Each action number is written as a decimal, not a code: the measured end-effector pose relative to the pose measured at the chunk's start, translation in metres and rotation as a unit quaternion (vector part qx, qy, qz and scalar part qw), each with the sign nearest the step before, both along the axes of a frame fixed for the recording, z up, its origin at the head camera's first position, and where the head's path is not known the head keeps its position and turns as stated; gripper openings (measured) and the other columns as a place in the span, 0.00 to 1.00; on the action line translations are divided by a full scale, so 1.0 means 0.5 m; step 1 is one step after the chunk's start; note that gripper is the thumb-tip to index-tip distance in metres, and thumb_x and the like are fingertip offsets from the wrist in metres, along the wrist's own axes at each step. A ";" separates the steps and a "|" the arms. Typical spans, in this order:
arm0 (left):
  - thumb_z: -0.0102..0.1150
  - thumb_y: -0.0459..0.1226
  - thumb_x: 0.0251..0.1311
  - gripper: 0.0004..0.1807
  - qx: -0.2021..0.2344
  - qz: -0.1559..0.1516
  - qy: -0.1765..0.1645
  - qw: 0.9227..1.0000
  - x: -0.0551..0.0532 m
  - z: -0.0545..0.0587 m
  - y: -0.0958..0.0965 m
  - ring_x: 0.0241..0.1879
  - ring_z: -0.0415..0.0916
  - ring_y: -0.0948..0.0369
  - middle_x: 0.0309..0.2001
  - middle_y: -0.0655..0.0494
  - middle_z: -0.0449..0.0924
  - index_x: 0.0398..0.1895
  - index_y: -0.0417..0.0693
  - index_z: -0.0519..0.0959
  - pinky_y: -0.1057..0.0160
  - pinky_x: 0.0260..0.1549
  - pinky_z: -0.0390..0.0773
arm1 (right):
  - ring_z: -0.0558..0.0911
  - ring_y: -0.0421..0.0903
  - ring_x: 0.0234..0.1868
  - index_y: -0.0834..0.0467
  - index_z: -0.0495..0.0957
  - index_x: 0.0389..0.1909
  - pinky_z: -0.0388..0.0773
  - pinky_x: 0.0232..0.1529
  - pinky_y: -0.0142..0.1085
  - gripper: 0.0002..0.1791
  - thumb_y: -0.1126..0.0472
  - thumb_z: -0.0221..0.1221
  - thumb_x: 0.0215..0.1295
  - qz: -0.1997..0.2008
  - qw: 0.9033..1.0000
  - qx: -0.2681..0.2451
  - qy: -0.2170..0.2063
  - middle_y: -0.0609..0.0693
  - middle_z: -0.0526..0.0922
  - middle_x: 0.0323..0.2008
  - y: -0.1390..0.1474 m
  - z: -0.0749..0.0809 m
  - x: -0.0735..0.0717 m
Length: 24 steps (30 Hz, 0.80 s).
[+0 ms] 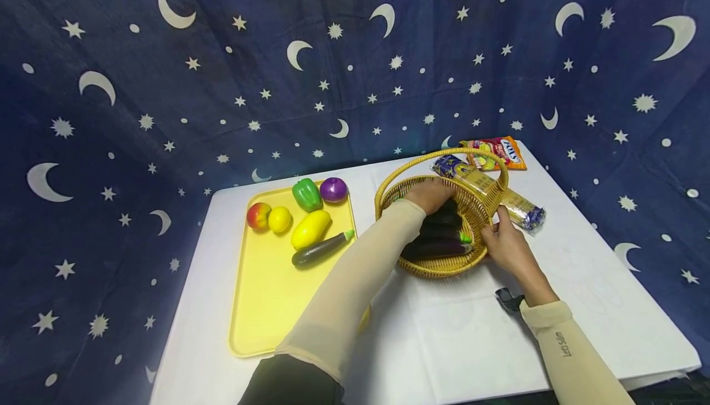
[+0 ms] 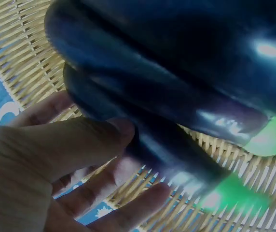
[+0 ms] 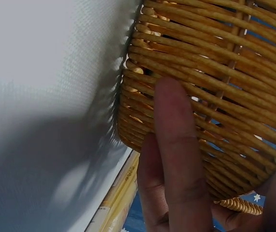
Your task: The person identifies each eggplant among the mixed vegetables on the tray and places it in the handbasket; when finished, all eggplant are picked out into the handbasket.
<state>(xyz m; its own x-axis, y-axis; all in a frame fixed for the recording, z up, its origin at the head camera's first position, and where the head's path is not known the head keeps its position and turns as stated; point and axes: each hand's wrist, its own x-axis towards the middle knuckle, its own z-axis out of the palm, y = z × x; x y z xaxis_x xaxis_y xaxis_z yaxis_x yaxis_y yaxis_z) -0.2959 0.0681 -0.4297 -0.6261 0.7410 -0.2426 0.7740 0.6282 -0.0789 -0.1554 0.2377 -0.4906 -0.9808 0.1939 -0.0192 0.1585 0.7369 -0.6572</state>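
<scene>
A wicker basket with an arched handle stands on the table with several dark eggplants inside. My left hand reaches into it. In the left wrist view, its thumb lies on a slim, green-tipped eggplant, the fingers beneath; bigger dark eggplants lie alongside. My right hand holds the basket's right side near the handle's base. The right wrist view shows fingers against the woven outer wall; the inner side of that grip is hidden.
A yellow tray at left carries a green pepper, purple onion, red-yellow fruit, lemon, mango and eggplant. Behind the basket lie a noodle pack and a Fox's candy bag.
</scene>
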 end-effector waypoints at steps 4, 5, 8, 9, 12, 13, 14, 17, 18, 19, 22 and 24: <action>0.40 0.34 0.86 0.21 -0.002 0.008 0.016 1.000 0.004 0.001 -0.005 0.70 0.76 0.52 0.71 0.49 0.75 0.72 0.63 0.73 0.53 0.63 0.83 | 0.84 0.60 0.35 0.65 0.55 0.74 0.75 0.31 0.44 0.27 0.58 0.43 0.80 0.002 1.000 0.000 -0.001 0.71 0.84 0.46 -0.004 0.001 -0.002; 0.39 0.34 0.86 0.24 -0.006 0.011 0.017 1.000 0.008 0.005 -0.005 0.73 0.74 0.52 0.74 0.49 0.72 0.75 0.66 0.71 0.54 0.64 0.83 | 0.84 0.60 0.35 0.65 0.55 0.73 0.75 0.31 0.44 0.27 0.58 0.43 0.80 0.002 1.000 0.000 -0.002 0.71 0.84 0.46 -0.003 0.000 -0.002; 0.35 0.35 0.87 0.28 0.014 -0.007 0.025 1.000 0.035 0.028 -0.013 0.77 0.69 0.50 0.81 0.46 0.64 0.81 0.70 0.64 0.53 0.69 0.80 | 0.84 0.60 0.35 0.65 0.56 0.70 0.74 0.30 0.43 0.25 0.58 0.44 0.80 0.003 1.000 0.001 -0.005 0.71 0.84 0.46 0.000 0.000 0.000; 0.36 0.34 0.86 0.29 0.031 -0.025 0.033 0.999 0.049 0.040 -0.021 0.78 0.69 0.50 0.81 0.46 0.63 0.82 0.70 0.63 0.53 0.70 0.80 | 0.84 0.60 0.35 0.65 0.56 0.70 0.74 0.30 0.43 0.25 0.57 0.44 0.80 0.002 1.000 0.002 -0.007 0.71 0.83 0.45 0.001 0.002 0.001; 0.40 0.33 0.85 0.28 0.112 -0.092 0.059 0.988 0.097 0.069 -0.083 0.67 0.78 0.54 0.73 0.46 0.72 0.80 0.66 0.67 0.59 0.64 0.83 | 0.83 0.59 0.33 0.66 0.56 0.68 0.73 0.28 0.42 0.23 0.58 0.43 0.81 0.008 1.000 0.005 -0.009 0.71 0.82 0.44 -0.006 0.002 0.000; 0.44 0.31 0.83 0.29 0.144 -0.116 0.069 0.980 0.114 0.080 -0.112 0.64 0.80 0.56 0.70 0.48 0.74 0.79 0.65 0.69 0.61 0.63 0.82 | 0.83 0.59 0.33 0.67 0.56 0.67 0.73 0.28 0.42 0.23 0.58 0.43 0.81 0.010 1.000 0.004 -0.009 0.71 0.82 0.44 -0.009 0.003 0.000; 0.47 0.30 0.81 0.29 0.177 -0.136 0.076 0.972 0.131 0.089 -0.146 0.60 0.80 0.58 0.67 0.50 0.77 0.78 0.64 0.71 0.63 0.61 0.82 | 0.82 0.58 0.32 0.66 0.56 0.67 0.72 0.28 0.41 0.23 0.58 0.43 0.80 0.011 1.000 0.004 -0.009 0.70 0.82 0.43 -0.012 0.003 -0.001; 0.55 0.28 0.76 0.29 0.281 -0.142 0.062 0.947 0.173 0.110 -0.266 0.58 0.78 0.60 0.62 0.54 0.79 0.74 0.61 0.76 0.66 0.62 0.80 | 0.81 0.57 0.31 0.67 0.57 0.65 0.71 0.27 0.40 0.22 0.57 0.43 0.80 0.016 1.000 0.005 -0.010 0.69 0.81 0.42 -0.015 0.004 -0.002; 0.57 0.27 0.74 0.29 0.312 -0.131 0.058 0.939 0.182 0.113 -0.309 0.60 0.78 0.59 0.63 0.54 0.79 0.73 0.59 0.77 0.66 0.64 0.80 | 0.81 0.57 0.31 0.67 0.57 0.65 0.71 0.27 0.40 0.22 0.57 0.44 0.80 0.017 1.000 0.006 -0.009 0.69 0.81 0.42 -0.015 0.004 -0.001; 0.59 0.27 0.73 0.28 0.340 -0.112 0.057 0.932 0.188 0.113 -0.351 0.60 0.79 0.58 0.63 0.54 0.80 0.72 0.58 0.78 0.65 0.64 0.80 | 0.81 0.57 0.31 0.67 0.57 0.65 0.71 0.27 0.40 0.22 0.57 0.44 0.80 0.016 1.000 0.007 -0.007 0.69 0.81 0.41 -0.014 0.004 -0.001; 0.66 0.29 0.70 0.26 0.386 -0.023 0.075 0.919 0.190 0.094 -0.468 0.59 0.80 0.56 0.61 0.52 0.81 0.68 0.55 0.81 0.61 0.62 0.84 | 0.81 0.57 0.31 0.67 0.57 0.66 0.70 0.26 0.40 0.22 0.57 0.44 0.80 0.012 1.000 0.008 -0.005 0.69 0.80 0.42 -0.012 0.005 -0.001; 0.68 0.30 0.68 0.25 0.379 0.045 0.085 0.920 0.183 0.064 -0.532 0.58 0.80 0.55 0.60 0.52 0.81 0.67 0.54 0.82 0.58 0.61 0.85 | 0.81 0.57 0.31 0.67 0.56 0.68 0.71 0.26 0.39 0.24 0.57 0.44 0.80 0.005 1.000 0.004 -0.007 0.71 0.79 0.43 -0.012 0.003 -0.002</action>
<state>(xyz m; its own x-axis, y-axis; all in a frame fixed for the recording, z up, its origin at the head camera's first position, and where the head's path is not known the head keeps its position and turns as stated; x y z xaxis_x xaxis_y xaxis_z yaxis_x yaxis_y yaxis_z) -0.2043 -0.1978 -0.3975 -0.6746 0.5999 0.4301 0.7330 0.6135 0.2939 -0.1563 0.2317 -0.4890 -0.9823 0.1846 -0.0318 0.1608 0.7440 -0.6485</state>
